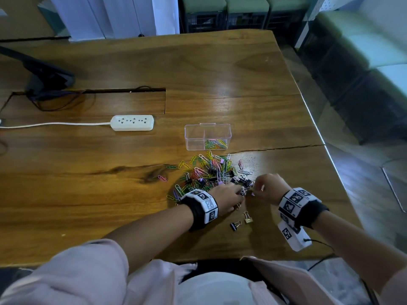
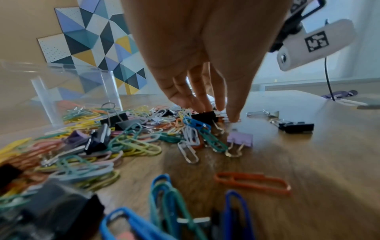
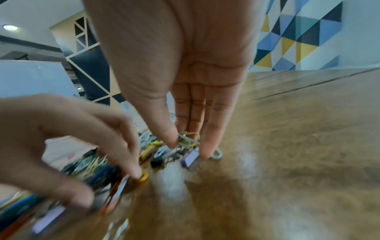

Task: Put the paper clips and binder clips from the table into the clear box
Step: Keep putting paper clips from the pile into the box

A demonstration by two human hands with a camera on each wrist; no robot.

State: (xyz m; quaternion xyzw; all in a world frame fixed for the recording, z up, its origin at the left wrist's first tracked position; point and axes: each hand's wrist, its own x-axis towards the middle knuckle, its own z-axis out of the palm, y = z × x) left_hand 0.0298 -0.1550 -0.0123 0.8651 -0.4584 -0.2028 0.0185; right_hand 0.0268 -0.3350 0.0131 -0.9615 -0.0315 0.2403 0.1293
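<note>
Head cam looks down over table (image 1: 220, 73); wrist cams sit low, close, sharing clip pile (image 1: 207, 170).

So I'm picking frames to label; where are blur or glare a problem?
Head view: sharp, with window glare on the table beyond the clear box. Left wrist view: near paper clips out of focus. Right wrist view: left hand and the clips under it motion-smeared.

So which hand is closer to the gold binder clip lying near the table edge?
Left. The left hand sits just above the gold binder clip, slightly to its left; the right hand is farther off, up and to its right.
</note>
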